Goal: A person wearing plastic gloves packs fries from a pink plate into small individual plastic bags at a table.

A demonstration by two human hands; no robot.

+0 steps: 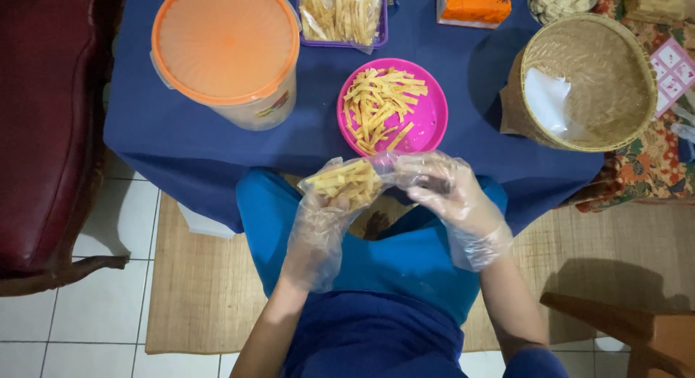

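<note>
The small clear bag (347, 181) of yellow snack strips sits in the air just above the person's lap, near the edge of the table with the blue cloth (174, 143). The left hand (322, 219), in a thin plastic glove, is wrapped around the bag from below and holds it. The right hand (452, 197), also gloved, is closed on the bag's mouth, at the right end, where the plastic is gathered into a neck.

To do this step well, I think the left hand should keep the full part steady and not squeeze, because the strips look thin and may break. The right hand should keep the neck tight, so that no strip slips out.

Just beyond the bag, on the table, stands a pink bowl (427, 121) with a loose pile of the same strips (380, 107), mostly on its left side. Far left is a big tub with an orange lid (224, 41); its content I cannot see. Behind the bowl a purple tray (381, 32) holds more strips in clear plastic. At the right a woven basket (615, 67) leans toward the person, with something white inside. At the far edge are an orange packet (474, 3) and a small dish of pale pieces (561, 0).
</note>
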